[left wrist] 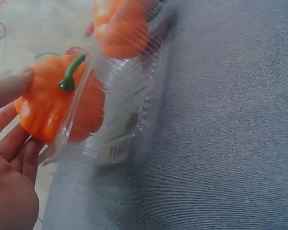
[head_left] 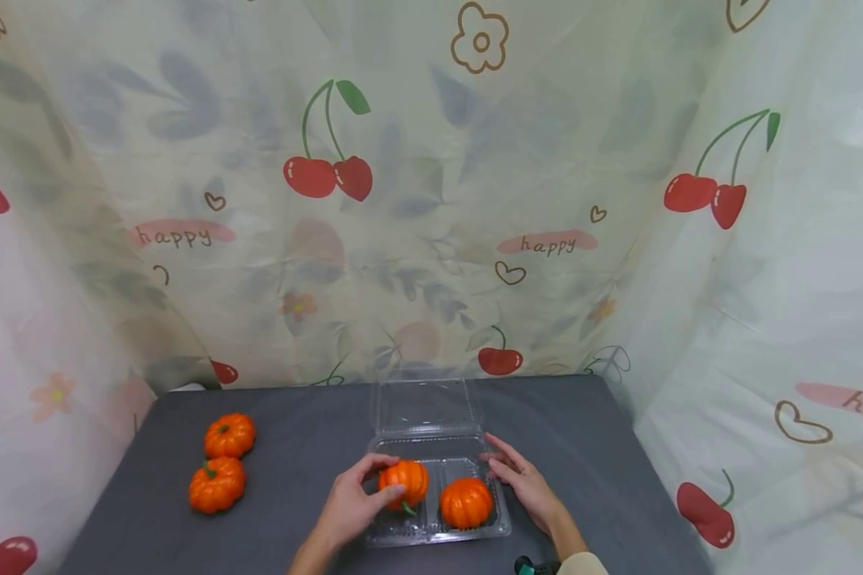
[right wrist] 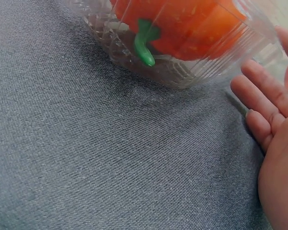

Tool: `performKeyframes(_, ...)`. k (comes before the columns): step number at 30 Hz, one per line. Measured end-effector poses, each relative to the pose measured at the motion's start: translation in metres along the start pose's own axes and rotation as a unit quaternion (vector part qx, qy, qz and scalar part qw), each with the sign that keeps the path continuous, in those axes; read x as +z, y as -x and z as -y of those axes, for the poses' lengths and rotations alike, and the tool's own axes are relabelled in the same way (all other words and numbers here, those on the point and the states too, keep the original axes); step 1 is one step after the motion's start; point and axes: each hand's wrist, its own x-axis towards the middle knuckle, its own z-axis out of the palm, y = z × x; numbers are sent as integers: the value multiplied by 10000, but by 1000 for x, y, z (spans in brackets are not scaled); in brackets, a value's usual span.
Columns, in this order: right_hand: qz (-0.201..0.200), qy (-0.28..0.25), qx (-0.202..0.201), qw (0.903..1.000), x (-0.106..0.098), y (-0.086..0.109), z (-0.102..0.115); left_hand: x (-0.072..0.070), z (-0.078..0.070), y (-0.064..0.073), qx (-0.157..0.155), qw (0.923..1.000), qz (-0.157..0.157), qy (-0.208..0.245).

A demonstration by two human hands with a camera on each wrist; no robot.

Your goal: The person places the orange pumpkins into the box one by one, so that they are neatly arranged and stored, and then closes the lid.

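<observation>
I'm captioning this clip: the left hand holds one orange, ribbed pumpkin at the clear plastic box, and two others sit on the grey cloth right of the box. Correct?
Not quite: the head view shows the two orange, ribbed pumpkins on the grey cloth left of the clear plastic box. The left hand does hold another pumpkin at the box.

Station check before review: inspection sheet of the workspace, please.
Surface: dark gray table, cloth-like texture.
Job's things: clear container, lid open at back; held pumpkin at its left, right pumpkin inside; rear pumpkin and front pumpkin on table, farther left.
Clutter: dark-and-teal item at bottom of head view, unidentifiable.
Grippers: left hand grips held pumpkin; right hand at container's right side, fingers extended, contact unclear.
Cables: nothing seen.
Surroundings: cherry-print fabric behind and at both sides.
</observation>
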Motion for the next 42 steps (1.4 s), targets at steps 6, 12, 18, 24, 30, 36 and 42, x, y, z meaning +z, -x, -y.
performKeyframes(6, -25, 30, 13, 10000, 0, 0, 1, 4, 6, 3, 82, 9990, -33, -428)
performKeyframes(12, -40, 33, 38, 10000, 0, 0, 0, 6, 12, 4, 336, 9945, 99, -988)
performKeyframes(18, -47, 30, 73, 10000, 0, -1, 0, 5, 15, 5, 583, 9929, 251, -1006)
performKeyframes(24, -9, 29, 11, 10000, -1, -1, -1, 4, 16, 5, 752, 9905, 515, -1029)
performKeyframes(30, 48, -16, -6, 10000, -1, 0, 0, 5, 15, 4, 721, 9919, 570, -881)
performKeyframes(36, 59, 7, -12, 10000, -2, 0, 0, 5, 14, 3, 559, 9928, 577, -885)
performKeyframes(42, 51, -3, 24, 10000, -2, 0, 1, 4, 12, 3, 253, 9961, 547, -646)
